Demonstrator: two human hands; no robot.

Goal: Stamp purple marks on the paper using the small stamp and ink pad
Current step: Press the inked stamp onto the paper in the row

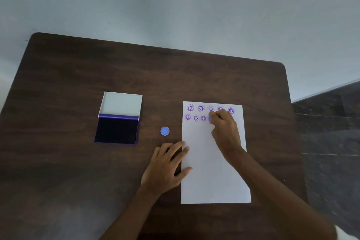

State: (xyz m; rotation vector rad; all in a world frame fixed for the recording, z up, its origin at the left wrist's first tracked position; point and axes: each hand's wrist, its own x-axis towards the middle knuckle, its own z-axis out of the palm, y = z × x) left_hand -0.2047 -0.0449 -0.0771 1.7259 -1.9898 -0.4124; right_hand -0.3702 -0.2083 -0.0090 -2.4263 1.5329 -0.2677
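Purple smiley marks [200, 108], no text | right hand [226, 128] fingers pinch stamp [210, 119] | left hand [167, 163] flat

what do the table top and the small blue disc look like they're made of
Table: wood or wood-look laminate, judging by dark brown grain streaks and a dull sheen. Small blue disc: probably plastic, being smooth, evenly coloured and faintly glossy; too small to be sure.

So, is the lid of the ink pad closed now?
No, the ink pad lies open, its white lid folded back and the dark pad exposed.
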